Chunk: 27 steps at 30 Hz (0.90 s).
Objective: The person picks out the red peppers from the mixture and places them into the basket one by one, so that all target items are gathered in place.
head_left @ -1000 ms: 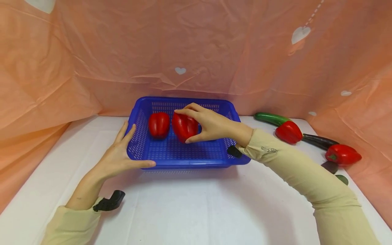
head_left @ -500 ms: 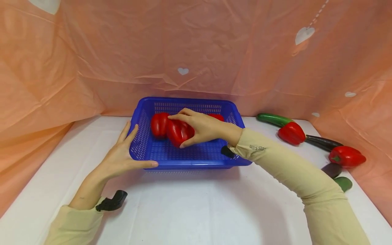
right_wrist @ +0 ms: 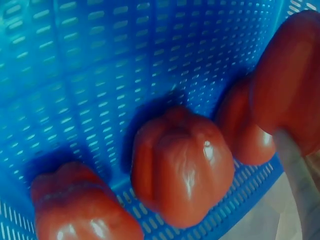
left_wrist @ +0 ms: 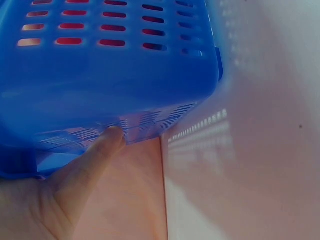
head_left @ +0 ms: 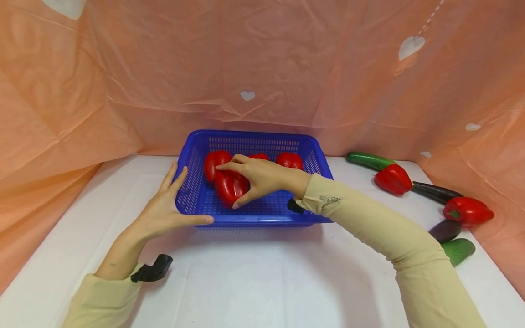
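A blue perforated basket (head_left: 262, 218) stands on the white table. Inside its front left part, my right hand (head_left: 262, 175) grips a red pepper (head_left: 229, 187) between thumb and fingers. Three other red peppers lie along the back: one at the left (head_left: 213, 165), one partly hidden behind my hand (head_left: 258, 156), one at the right (head_left: 289, 160). The right wrist view shows the gripped pepper (right_wrist: 290, 80) beside a row of three (right_wrist: 182, 167). My left hand (head_left: 160, 212), fingers and thumb spread, touches the basket's left end; in the left wrist view a finger (left_wrist: 95, 160) rests on its wall (left_wrist: 100, 80).
Right of the basket lie a green cucumber (head_left: 369, 159), a red pepper (head_left: 393, 179), a long dark eggplant (head_left: 434, 191), another red pepper (head_left: 468, 211), a dark oval vegetable (head_left: 445, 230) and a green one (head_left: 458, 250). An orange sheet (head_left: 266, 59) hangs behind.
My right hand has moved left and toward the front of the basket with the gripped pepper, uncovering peppers at the back. My left hand stays at the basket's left end.
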### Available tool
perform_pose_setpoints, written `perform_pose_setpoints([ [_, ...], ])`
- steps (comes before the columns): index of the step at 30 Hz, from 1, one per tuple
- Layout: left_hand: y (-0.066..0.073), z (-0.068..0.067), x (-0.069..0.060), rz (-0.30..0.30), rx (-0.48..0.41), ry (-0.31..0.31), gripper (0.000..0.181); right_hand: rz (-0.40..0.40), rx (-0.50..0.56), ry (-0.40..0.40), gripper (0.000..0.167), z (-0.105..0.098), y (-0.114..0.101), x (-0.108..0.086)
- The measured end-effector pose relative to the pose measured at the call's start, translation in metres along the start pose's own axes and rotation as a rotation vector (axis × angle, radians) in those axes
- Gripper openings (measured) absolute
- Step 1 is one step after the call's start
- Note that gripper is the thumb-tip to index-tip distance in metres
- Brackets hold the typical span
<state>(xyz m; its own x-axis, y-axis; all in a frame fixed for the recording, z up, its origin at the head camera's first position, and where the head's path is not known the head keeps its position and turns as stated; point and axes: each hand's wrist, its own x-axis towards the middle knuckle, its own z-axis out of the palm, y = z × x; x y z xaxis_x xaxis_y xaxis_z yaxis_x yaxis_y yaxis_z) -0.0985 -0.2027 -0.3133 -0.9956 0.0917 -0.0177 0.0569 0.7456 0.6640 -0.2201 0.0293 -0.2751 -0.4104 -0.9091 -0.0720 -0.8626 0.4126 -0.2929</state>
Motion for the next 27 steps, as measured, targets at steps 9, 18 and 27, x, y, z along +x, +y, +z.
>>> perform_pose_setpoints([
  [9,0.0,0.0,0.0,0.006,-0.002,0.004,0.129,-0.004,-0.03,-0.039,0.091,0.01,-0.005,0.013],
  [18,0.0,0.0,0.0,-0.004,0.003,-0.001,0.128,-0.014,0.008,-0.057,0.089,0.02,-0.006,0.024],
  [27,0.0,0.0,0.0,-0.002,-0.009,0.004,0.127,-0.024,-0.011,-0.07,0.087,0.027,-0.012,0.033],
])
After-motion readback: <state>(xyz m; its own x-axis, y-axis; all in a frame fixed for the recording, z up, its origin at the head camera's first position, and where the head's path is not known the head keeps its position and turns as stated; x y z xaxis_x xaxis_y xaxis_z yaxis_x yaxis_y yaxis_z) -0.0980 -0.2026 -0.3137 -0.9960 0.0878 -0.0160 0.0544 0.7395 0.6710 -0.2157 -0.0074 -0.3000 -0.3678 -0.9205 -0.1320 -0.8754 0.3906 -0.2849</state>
